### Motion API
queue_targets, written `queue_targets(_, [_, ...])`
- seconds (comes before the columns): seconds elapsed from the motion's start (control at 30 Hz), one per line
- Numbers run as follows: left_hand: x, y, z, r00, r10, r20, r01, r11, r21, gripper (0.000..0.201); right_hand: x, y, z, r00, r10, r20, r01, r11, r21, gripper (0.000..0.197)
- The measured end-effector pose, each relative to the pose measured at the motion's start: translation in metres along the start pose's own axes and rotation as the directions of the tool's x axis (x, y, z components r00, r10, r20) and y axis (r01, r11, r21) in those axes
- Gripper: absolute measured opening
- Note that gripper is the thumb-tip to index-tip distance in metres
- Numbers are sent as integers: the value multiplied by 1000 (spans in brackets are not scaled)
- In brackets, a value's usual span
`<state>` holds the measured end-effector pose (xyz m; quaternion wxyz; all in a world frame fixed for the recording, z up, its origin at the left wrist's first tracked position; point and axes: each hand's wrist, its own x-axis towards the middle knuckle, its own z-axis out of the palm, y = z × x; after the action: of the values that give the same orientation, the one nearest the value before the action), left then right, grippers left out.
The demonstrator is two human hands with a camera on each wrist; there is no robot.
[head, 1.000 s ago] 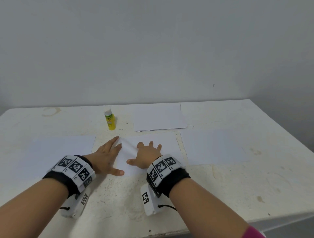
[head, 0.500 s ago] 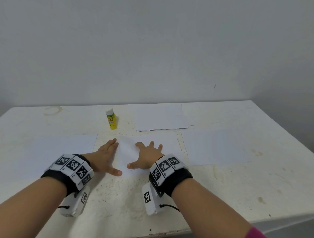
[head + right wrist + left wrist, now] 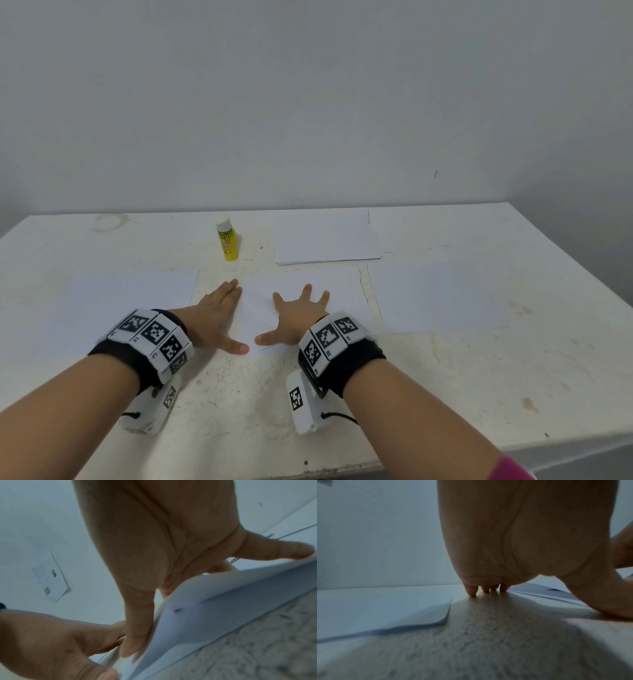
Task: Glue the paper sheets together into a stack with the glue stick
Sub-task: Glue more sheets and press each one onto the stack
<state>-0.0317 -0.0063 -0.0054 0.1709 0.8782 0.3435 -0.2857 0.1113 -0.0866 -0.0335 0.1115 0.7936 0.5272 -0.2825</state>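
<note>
A yellow glue stick (image 3: pixel 226 241) with a white cap stands upright at the back of the table. The middle paper sheet (image 3: pixel 342 291) lies in front of me, and my right hand (image 3: pixel 298 315) presses flat on it with fingers spread. In the right wrist view the sheet (image 3: pixel 214 601) curls up off the table near the thumb. My left hand (image 3: pixel 215 315) lies flat beside the sheet's left edge, fingers straight, and its fingertips (image 3: pixel 486 588) touch the bare table. The two thumbs nearly meet at the sheet's near left corner.
A thin stack of white paper (image 3: pixel 325 238) lies behind the middle sheet, right of the glue stick. Single sheets lie at the left (image 3: pixel 120 301) and right (image 3: pixel 445 294). The white table (image 3: pixel 479 394) ends close to me and at the right; a wall stands behind.
My right hand has slid slightly toward me on the middle sheet, bringing its thumb nearer the left thumb. The left hand has barely moved.
</note>
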Motion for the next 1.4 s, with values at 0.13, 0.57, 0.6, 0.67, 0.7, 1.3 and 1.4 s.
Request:
queue_targets(0.13, [-2, 2, -3, 999, 16, 38, -18, 999, 37, 162, -5, 2, -3, 1000, -8, 0, 8, 1000, 10, 91])
queue_targets(0.57, [5, 0, -6, 997, -37, -64, 29, 991, -131, 85, 0, -2, -6, 996, 72, 55, -71, 997, -14, 68])
queue_targets(0.6, [6, 2, -6, 995, -26, -96, 12, 990, -139, 89, -1, -3, -7, 995, 78, 56, -77, 997, -11, 69])
queue_targets(0.67, [9, 5, -3, 991, -7, -133, -11, 991, -135, 107, -5, -2, -9, 996, 77, 41, -77, 997, 2, 70])
queue_targets(0.7, [10, 7, -3, 992, 5, -128, -19, 994, -104, 120, -7, -3, -10, 997, 73, 34, -73, 997, 5, 69])
queue_targets(1.3, [15, 13, 3, 1000, 5, -21, -2, 989, 148, 127, -10, 23, -39, 969, -245, 41, 249, 955, -163, 89])
queue_targets(1.4, [13, 14, 1, 1000, 5, 3, -6, 989, 148, 139, -5, 52, -43, 978, -194, 75, 202, 970, -133, 88])
